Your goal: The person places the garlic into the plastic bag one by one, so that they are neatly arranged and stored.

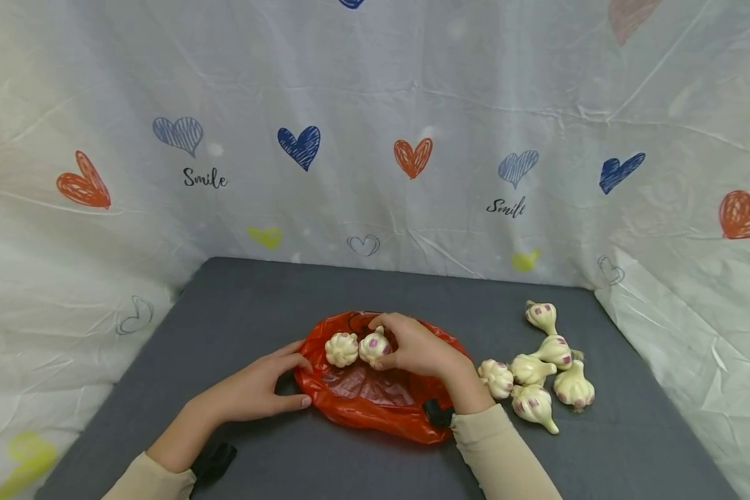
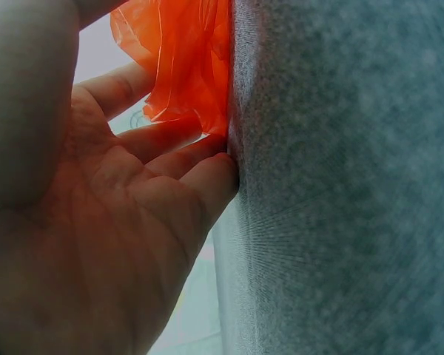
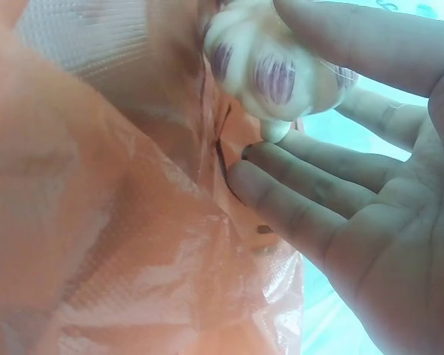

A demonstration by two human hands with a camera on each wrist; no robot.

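Observation:
A red plastic bag (image 1: 375, 417) lies on the table with its mouth spread wide. Inside it, toward the back left, sits one garlic bulb (image 1: 341, 349). Just right of that, my right hand (image 1: 412, 345) holds a second garlic bulb (image 1: 374, 346) between thumb and fingers, over the bag's inner floor. The right wrist view shows this bulb's purple-streaked side, with the lower fingers stretched out beneath it. My left hand (image 1: 259, 385) touches the bag's left side with loosely extended fingers; in the left wrist view the fingers (image 2: 181, 137) lie against the red plastic, low by the table.
Several garlic bulbs (image 1: 533, 405) lie in a loose group on the dark grey table (image 1: 275, 292), right of the bag and beside my right forearm. A white curtain (image 1: 350, 90) printed with hearts hangs behind the table and along both sides.

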